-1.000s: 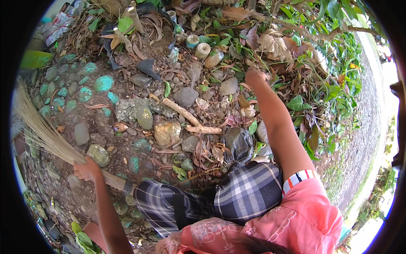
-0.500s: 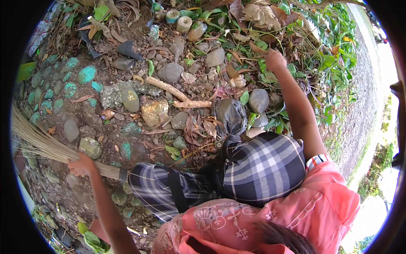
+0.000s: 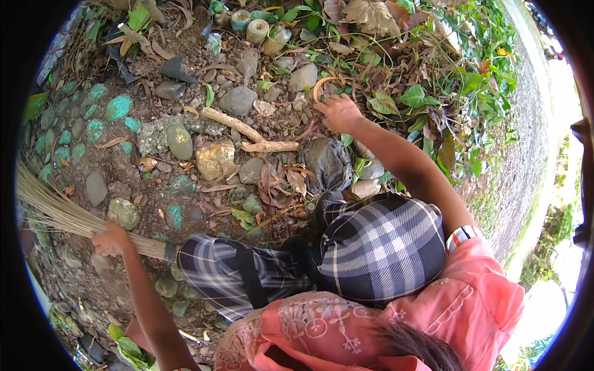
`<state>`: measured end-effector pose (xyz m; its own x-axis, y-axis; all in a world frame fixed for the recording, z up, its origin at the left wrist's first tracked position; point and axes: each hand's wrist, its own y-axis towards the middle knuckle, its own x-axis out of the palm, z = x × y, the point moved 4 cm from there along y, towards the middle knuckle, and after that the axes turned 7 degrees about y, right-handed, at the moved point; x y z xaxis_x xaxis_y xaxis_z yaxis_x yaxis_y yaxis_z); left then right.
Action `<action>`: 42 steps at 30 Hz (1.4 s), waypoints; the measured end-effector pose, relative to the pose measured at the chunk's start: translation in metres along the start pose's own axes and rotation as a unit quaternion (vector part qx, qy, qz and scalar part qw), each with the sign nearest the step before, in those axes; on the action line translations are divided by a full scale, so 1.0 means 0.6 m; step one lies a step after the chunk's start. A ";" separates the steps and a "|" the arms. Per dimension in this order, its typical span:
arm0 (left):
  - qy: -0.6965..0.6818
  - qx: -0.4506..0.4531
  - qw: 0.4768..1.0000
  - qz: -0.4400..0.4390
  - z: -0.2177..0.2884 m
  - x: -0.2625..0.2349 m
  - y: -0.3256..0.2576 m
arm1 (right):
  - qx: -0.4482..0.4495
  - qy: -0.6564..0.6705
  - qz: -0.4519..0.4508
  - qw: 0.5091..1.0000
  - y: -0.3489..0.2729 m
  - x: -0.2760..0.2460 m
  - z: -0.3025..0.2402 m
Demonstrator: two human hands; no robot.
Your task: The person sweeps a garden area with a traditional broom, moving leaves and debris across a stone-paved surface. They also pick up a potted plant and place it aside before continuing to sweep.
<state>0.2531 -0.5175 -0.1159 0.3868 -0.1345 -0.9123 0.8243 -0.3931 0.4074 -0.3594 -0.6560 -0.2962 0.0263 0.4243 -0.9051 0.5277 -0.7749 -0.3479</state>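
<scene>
My left hand [image 3: 112,240] is wrapped round a stick broom [image 3: 59,207], whose pale bristles fan out to the left. Its bound end [image 3: 170,251] rests by my left knee in plaid trousers. My right hand [image 3: 341,115] reaches down over the dirt with fingers apart, beside a curved dry leaf strip [image 3: 318,86]. No held thing shows in it, though its palm is hidden. Just below it sits a crumpled black plastic bag [image 3: 327,164]. Left of the bag lies a forked stick [image 3: 247,133], near a grey stone [image 3: 238,101].
Green-painted stones [image 3: 117,107] line the left. A yellowish rock [image 3: 215,159] stands below the stick. Old cans or jars [image 3: 257,31] sit at the far side. Leafy vines and dry leaves [image 3: 414,96] cover the right, beside a paved path [image 3: 535,117].
My right hand has come left and nearer from the leaf litter to the stony dirt, its fingers spreading. My left hand keeps hold of the broom; the whole view has shifted slightly.
</scene>
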 end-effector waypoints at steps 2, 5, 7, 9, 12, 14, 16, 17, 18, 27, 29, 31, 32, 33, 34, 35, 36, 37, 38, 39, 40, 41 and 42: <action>-0.013 0.000 1.000 0.006 -0.001 -0.001 0.001 | 0.052 0.059 0.056 0.995 0.008 -0.016 0.037; -0.014 -0.021 1.000 -0.010 -0.002 0.001 0.002 | 0.230 0.200 0.234 0.923 0.001 -0.073 0.139; 0.003 -0.021 1.000 -0.006 -0.001 0.001 0.003 | 0.328 0.284 0.394 0.810 -0.021 -0.110 0.199; 0.011 -0.019 1.000 -0.002 -0.001 0.002 0.004 | 0.369 0.175 0.457 0.790 -0.037 -0.134 0.216; 0.011 -0.015 1.000 0.005 -0.001 0.002 0.004 | 0.215 0.122 0.450 0.858 -0.030 -0.132 0.170; 0.007 -0.010 1.000 0.012 -0.002 0.001 0.003 | 0.144 0.165 0.178 0.959 0.003 -0.080 0.119; 0.012 -0.009 1.000 0.009 -0.001 0.001 0.002 | 0.147 0.175 -0.059 0.972 0.009 -0.023 0.081; 0.010 -0.008 1.000 0.018 0.000 0.000 0.002 | 0.106 0.165 -0.129 0.972 0.015 -0.006 0.069; 0.014 -0.014 1.000 0.009 0.000 0.000 0.001 | 0.149 0.153 -0.112 0.970 0.016 0.000 0.076; 0.005 -0.012 1.000 0.001 -0.005 0.001 -0.001 | 0.363 -0.029 -0.279 0.888 -0.119 0.003 0.256; 0.009 -0.010 1.000 0.014 -0.006 0.003 0.002 | 0.369 -0.023 -0.167 0.914 -0.134 -0.012 0.243; 0.015 -0.018 1.000 0.007 -0.008 0.008 0.005 | 0.369 -0.016 -0.053 0.928 -0.134 -0.024 0.202; 0.014 -0.018 1.000 0.014 -0.008 0.008 0.006 | 0.284 0.114 -0.029 0.952 -0.124 -0.022 0.169; 0.017 -0.020 1.000 0.009 -0.008 0.009 0.007 | 0.273 0.197 -0.057 0.940 -0.115 -0.011 0.139; 0.019 -0.020 1.000 0.011 -0.009 0.010 0.007 | 0.268 0.145 -0.111 0.946 -0.110 0.000 0.112; 0.020 -0.017 0.999 0.020 -0.008 0.008 0.008 | 0.234 0.131 -0.180 0.947 -0.104 0.011 0.090; 0.022 -0.014 1.000 0.018 -0.007 0.009 0.008 | 0.225 0.131 -0.207 0.943 -0.099 0.018 0.074; 0.025 -0.008 0.999 0.021 -0.007 0.008 0.008 | 0.250 0.103 -0.175 0.947 -0.095 0.015 0.075; 0.030 -0.004 0.999 0.027 -0.008 0.007 0.008 | 0.262 0.111 -0.178 0.942 -0.092 0.022 0.072; 0.021 -0.006 1.000 0.016 -0.009 0.008 0.008 | 0.271 0.111 -0.178 0.939 -0.091 0.025 0.077; 0.012 -0.012 1.000 0.009 -0.010 0.009 0.009 | 0.279 0.113 -0.187 0.935 -0.090 0.031 0.082; -0.001 -0.015 1.000 0.010 -0.012 0.010 0.009 | 0.284 0.100 -0.165 0.939 -0.089 0.034 0.090; 0.002 -0.015 1.000 0.007 -0.014 0.011 0.010 | 0.285 0.113 -0.184 0.934 -0.088 0.041 0.098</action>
<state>0.2642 -0.5131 -0.1189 0.4002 -0.1372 -0.9061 0.8306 -0.3634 0.4220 -0.4364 -0.6322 -0.3147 0.1452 0.7490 -0.6465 0.0013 -0.6535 -0.7569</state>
